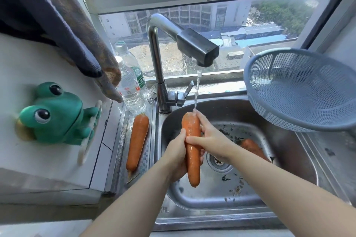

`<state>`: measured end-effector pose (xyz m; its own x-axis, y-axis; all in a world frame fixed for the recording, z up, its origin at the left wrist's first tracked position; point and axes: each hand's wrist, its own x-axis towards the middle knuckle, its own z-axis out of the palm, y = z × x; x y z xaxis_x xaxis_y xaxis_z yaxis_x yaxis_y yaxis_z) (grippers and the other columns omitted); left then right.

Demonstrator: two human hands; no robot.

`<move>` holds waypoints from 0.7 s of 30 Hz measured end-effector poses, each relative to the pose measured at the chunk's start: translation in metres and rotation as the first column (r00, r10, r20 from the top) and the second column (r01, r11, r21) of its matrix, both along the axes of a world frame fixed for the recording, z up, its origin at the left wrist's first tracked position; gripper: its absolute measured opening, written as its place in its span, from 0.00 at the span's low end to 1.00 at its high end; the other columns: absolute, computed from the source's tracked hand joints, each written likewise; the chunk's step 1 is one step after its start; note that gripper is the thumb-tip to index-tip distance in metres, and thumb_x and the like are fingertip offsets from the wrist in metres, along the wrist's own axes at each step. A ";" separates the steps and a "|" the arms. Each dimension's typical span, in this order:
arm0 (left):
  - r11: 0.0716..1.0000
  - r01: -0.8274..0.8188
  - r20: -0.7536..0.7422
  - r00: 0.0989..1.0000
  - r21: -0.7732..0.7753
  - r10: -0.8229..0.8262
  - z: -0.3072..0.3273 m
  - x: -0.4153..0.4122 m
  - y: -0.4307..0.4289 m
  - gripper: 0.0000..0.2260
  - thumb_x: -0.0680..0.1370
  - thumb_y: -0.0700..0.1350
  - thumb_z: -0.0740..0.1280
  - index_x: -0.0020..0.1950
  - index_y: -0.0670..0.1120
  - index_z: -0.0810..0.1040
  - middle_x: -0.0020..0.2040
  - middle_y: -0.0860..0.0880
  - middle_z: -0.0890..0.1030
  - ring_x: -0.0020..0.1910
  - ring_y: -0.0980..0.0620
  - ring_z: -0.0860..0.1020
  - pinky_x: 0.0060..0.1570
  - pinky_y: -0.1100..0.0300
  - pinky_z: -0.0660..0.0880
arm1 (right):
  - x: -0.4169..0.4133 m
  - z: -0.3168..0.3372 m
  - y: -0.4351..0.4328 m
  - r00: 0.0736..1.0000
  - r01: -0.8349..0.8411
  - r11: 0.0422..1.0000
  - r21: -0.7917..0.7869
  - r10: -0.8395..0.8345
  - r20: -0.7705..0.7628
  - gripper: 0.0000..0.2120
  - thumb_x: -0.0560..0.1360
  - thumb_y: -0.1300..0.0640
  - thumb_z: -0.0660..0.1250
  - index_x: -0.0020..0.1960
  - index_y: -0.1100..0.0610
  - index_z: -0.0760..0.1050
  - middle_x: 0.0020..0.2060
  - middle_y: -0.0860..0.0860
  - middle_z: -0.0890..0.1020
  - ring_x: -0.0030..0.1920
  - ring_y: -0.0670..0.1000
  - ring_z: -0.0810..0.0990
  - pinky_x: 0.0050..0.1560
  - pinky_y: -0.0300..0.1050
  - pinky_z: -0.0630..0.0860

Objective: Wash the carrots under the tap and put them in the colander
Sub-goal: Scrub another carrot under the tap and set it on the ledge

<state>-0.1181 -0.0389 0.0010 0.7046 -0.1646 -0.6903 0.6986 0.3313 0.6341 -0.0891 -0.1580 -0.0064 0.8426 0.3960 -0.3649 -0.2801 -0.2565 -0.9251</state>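
Note:
A wet orange carrot is held upright over the steel sink, its top end under the thin stream from the tap. My left hand grips its lower half from the left. My right hand wraps its upper half from the right, fingers reaching to the top. A second carrot lies on the sink's left ledge. A third carrot lies in the basin, partly behind my right forearm. The blue-grey colander stands tilted at the sink's back right corner, with nothing in it.
Two clear water bottles stand behind the ledge carrot. A green frog figure sits on the white counter at left. Dark cloths hang above it. Bits of debris lie around the drain. A window fills the back.

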 end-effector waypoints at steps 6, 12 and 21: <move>1.000 0.023 0.004 1.000 0.019 -0.023 0.006 -0.001 0.005 0.23 0.83 0.57 0.52 0.60 0.40 0.76 0.35 0.43 0.76 0.30 0.50 0.75 0.29 0.58 0.74 | 0.002 0.001 0.023 0.983 0.152 0.985 -0.082 -0.142 0.118 0.27 0.81 0.49 0.59 0.76 0.45 0.52 0.69 0.51 0.68 0.58 0.48 0.74 0.60 0.46 0.71; 0.998 0.036 0.022 0.999 0.055 -0.037 0.002 0.002 0.011 0.21 0.83 0.56 0.53 0.59 0.42 0.76 0.36 0.45 0.79 0.29 0.52 0.74 0.28 0.59 0.73 | 0.008 0.005 0.008 0.982 0.066 0.970 0.235 -0.021 -0.188 0.42 0.76 0.66 0.66 0.77 0.42 0.44 0.68 0.59 0.68 0.51 0.55 0.81 0.53 0.51 0.80; 0.997 0.063 0.029 0.998 0.050 -0.064 0.000 0.008 0.009 0.28 0.82 0.62 0.46 0.59 0.46 0.78 0.39 0.43 0.80 0.28 0.51 0.74 0.27 0.59 0.73 | 0.012 0.005 0.002 0.980 0.078 0.968 0.237 -0.031 -0.195 0.40 0.76 0.66 0.66 0.78 0.45 0.48 0.61 0.60 0.75 0.49 0.54 0.81 0.52 0.51 0.80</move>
